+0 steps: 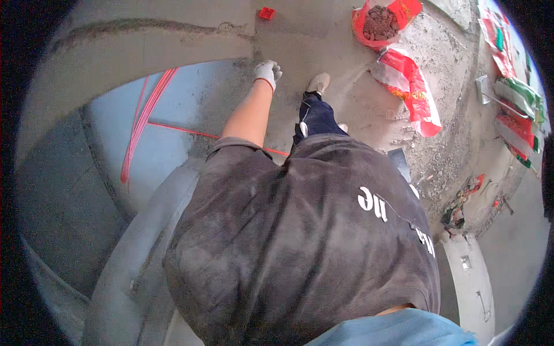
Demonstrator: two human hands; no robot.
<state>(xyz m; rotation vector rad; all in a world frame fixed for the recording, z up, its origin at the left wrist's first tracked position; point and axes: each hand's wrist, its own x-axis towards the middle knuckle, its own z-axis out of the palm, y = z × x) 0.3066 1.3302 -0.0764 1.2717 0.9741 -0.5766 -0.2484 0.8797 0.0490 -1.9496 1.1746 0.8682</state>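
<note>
My left arm reaches forward from a dark short sleeve. My left hand [267,74], in a white glove with a red cuff, has its fingers curled in, and nothing shows in them. It is over grey, cement-like ground, beside the edge of a pale blue surface [173,104]. A flat grey-blue blade-like piece [399,163] sticks out past the right side of my dark shirt [288,230]. Just below that piece a small white patch shows; I cannot make out whether it is my right hand. My body hides the rest there.
Ahead lies a small red box [266,12]. An open red bag of brown lumps [381,26] stands front right, with a red-and-white sack [412,89] nearby. Red pipes [147,124] cross the blue surface. More sacks [516,109] and rubble [459,210] are at right.
</note>
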